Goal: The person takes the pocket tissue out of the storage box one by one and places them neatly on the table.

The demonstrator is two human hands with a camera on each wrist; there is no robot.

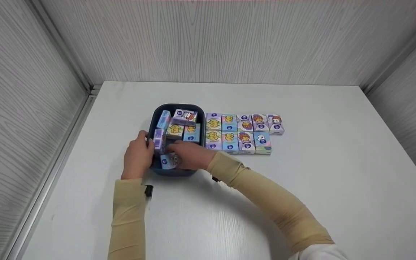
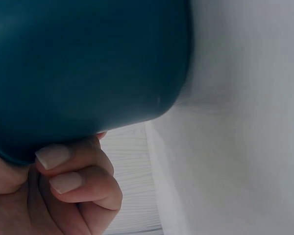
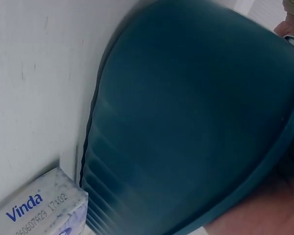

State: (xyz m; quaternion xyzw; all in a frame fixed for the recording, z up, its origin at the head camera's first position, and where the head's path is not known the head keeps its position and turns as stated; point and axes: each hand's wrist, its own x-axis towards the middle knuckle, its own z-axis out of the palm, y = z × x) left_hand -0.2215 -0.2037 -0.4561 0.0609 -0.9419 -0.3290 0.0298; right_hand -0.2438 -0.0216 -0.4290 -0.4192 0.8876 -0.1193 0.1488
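In the right wrist view, toward eight o'clock, one small box point(image 3: 49, 196) carries the brand word "Vinda" point(image 3: 23, 207) in blue letters. Below this word, a grey printed code point(image 3: 46, 219) reads "60607A29", its beginning being unclear, and then "17:02". In the head view, the boxes in rows point(image 1: 213, 141), at three o'clock from the container point(image 1: 173, 173), bear dark blue marks, too small to be read.

The left hand point(image 1: 137, 156) holds a dark bin point(image 1: 174, 173), the right hand point(image 1: 192, 155) reaches inside, and nine cartoon-printed boxes point(image 1: 246, 141) lie alongside.
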